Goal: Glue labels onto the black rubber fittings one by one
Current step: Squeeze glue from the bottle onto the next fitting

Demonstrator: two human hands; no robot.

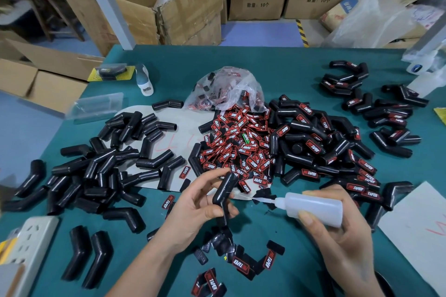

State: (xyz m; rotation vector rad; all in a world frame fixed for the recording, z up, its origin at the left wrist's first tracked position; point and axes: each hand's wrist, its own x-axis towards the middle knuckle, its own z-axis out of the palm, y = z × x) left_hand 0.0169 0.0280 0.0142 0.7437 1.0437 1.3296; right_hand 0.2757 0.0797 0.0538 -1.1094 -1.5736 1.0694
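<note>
My left hand (193,207) grips a black bent rubber fitting (223,191) above the green table, holding it upright. My right hand (337,231) holds a translucent glue bottle (316,208) on its side, its thin nozzle (263,200) pointing left and ending just short of the fitting. A heap of red-and-black labels (239,142) lies behind the hands, spilling from a clear plastic bag (226,90). Unlabelled fittings (96,171) are piled on the left. Fittings bearing labels (337,152) are piled on the right.
A white power strip (26,246) sits at the near left edge. Loose labels and backing scraps (241,260) lie in front of my hands. A grey card (415,226) lies at the right. Cardboard boxes (169,5) stand beyond the table. A white bottle (143,78) lies at the back left.
</note>
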